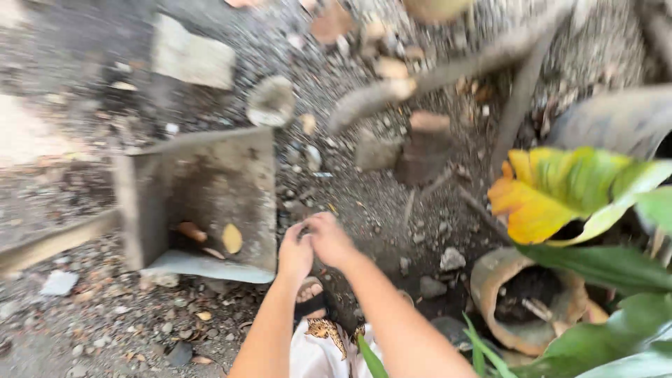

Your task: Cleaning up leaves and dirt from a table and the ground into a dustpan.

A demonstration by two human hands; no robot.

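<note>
Over gravelly ground (392,210) beside a metal dustpan (210,196), both hands' (315,245) grip unclear.

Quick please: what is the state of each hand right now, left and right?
Left hand: fingers curled, touching the right hand; whether it holds anything cannot be told.
Right hand: fingers curled against the left; too blurred to tell any grip.

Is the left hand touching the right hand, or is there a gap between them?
Touching. The head view shows the left hand and right hand pressed together at the fingers, with no gap, above the gravel ground.
</note>
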